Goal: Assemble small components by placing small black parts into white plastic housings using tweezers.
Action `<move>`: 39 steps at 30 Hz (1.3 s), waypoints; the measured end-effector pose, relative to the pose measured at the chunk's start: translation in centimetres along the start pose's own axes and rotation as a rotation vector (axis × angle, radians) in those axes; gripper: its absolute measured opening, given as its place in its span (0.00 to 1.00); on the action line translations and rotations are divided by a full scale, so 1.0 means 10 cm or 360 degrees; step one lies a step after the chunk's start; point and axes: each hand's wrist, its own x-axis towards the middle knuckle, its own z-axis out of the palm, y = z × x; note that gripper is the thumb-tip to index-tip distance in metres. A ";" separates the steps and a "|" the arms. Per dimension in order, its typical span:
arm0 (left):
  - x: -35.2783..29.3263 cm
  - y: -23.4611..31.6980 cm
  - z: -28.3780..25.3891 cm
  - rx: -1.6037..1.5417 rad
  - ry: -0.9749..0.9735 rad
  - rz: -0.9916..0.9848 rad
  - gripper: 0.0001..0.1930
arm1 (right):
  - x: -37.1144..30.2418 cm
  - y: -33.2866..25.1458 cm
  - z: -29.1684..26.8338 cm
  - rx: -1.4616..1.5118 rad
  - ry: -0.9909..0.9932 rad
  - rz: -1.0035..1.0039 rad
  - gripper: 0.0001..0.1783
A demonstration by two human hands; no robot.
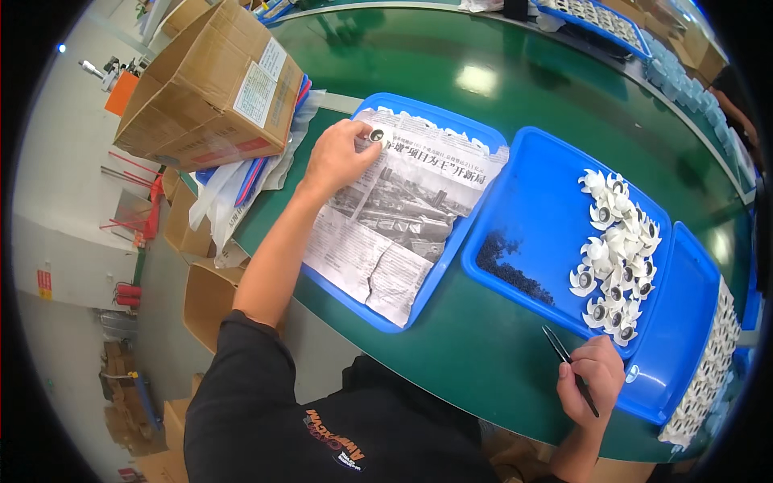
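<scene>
My left hand pinches a small white fan wheel with a dark round hub. It is over the upper left part of a newspaper sheet, which lies in a blue tray. White blade tips show past the sheet's far edge. My right hand is closed around black tweezers, their tips pointing up and left over the green table. A second blue tray holds a cluster of white fan wheels at its right and a pile of tiny black pieces in its near left corner.
Another blue tray overlaps the second tray's right side, with rows of white fan wheels beyond it. A large cardboard box stands at the left edge of the green table. Open cartons are on the floor.
</scene>
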 end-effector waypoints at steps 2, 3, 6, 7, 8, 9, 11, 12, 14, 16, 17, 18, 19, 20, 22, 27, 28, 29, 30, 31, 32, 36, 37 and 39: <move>0.01 0.00 0.01 -0.0034 0.0015 0.0001 0.21 | 0.01 0.01 0.01 0.0003 -0.0001 0.0047 0.15; 0.01 0.03 0.02 -0.0072 0.0017 0.0000 0.21 | 0.00 0.01 0.01 -0.0001 -0.0001 0.0048 0.15; 0.04 0.13 -0.03 -0.0032 0.0096 -0.0030 0.20 | -0.01 0.02 0.02 -0.0006 -0.0009 0.0061 0.15; 0.09 0.09 -0.04 -0.0031 0.0099 -0.0026 0.20 | 0.00 0.02 0.02 -0.0007 -0.0010 0.0062 0.14; 0.19 0.02 -0.03 0.0039 0.0149 0.0005 0.20 | 0.00 0.02 0.03 -0.0009 -0.0010 0.0063 0.14; 0.27 -0.05 -0.02 0.0108 0.0201 0.0030 0.19 | 0.01 0.01 0.03 -0.0009 -0.0010 0.0058 0.14; 0.40 -0.12 0.02 0.0143 0.0224 0.0003 0.20 | 0.01 0.02 0.05 -0.0006 -0.0029 0.0080 0.14; 0.46 -0.12 0.05 0.0189 0.0191 -0.0049 0.20 | 0.01 0.03 0.05 -0.0012 -0.0026 0.0079 0.14; 0.50 -0.15 0.10 0.0235 0.0162 -0.0100 0.20 | 0.00 0.03 0.06 -0.0017 -0.0035 0.0098 0.14; 0.51 -0.14 0.12 0.0191 0.0163 -0.0149 0.21 | 0.00 0.05 0.06 -0.0026 -0.0042 0.0114 0.14; 0.51 -0.13 0.13 0.0189 0.0159 -0.0146 0.21 | 0.00 0.06 0.05 -0.0030 -0.0056 0.0125 0.14; 0.52 -0.11 0.12 0.0182 0.0163 -0.0157 0.22 | -0.01 0.06 0.05 -0.0035 -0.0054 0.0134 0.14; 0.52 -0.09 0.13 0.0174 0.0165 -0.0167 0.23 | -0.02 0.05 0.05 -0.0032 -0.0044 0.0137 0.14; 0.53 -0.08 0.16 0.0165 0.0154 -0.0161 0.23 | -0.02 0.05 0.04 -0.0031 -0.0036 0.0143 0.14; 0.56 -0.09 0.24 0.0173 0.0176 -0.0105 0.24 | -0.02 0.03 0.02 -0.0049 -0.0043 0.0139 0.14; 0.57 -0.38 0.08 0.0421 0.0421 0.0169 0.33 | 0.09 0.04 0.00 -0.0017 -0.0025 0.0117 0.13; 0.55 -0.26 0.07 0.0419 0.0465 0.0196 0.30 | 0.09 0.07 0.00 -0.0011 -0.0017 0.0111 0.13; 0.51 -0.03 0.00 0.0417 0.0505 0.0229 0.27 | 0.08 0.09 0.01 -0.0027 0.0021 0.0129 0.13; 0.41 0.34 -0.02 0.0197 0.0408 0.0377 0.24 | 0.08 0.09 0.01 -0.0060 0.0043 0.0145 0.13; 0.28 0.79 0.02 -0.0023 0.0319 0.0519 0.21 | 0.07 0.10 0.00 -0.0092 0.0063 0.0153 0.13; 0.15 1.19 0.08 -0.0279 0.0087 0.0698 0.18 | 0.05 0.10 -0.01 -0.0129 0.0079 0.0167 0.13; -0.51 2.29 0.61 -0.0370 -0.0358 0.1334 0.15 | 0.04 0.14 -0.05 -0.0202 0.0083 0.0189 0.14; -0.62 2.47 0.69 -0.0221 -0.0464 0.1371 0.16 | 0.03 0.15 -0.07 -0.0211 0.0060 0.0197 0.14; -0.74 2.64 0.86 -0.0200 -0.0489 0.1396 0.18 | 0.01 0.18 -0.07 -0.0249 0.0085 0.0249 0.13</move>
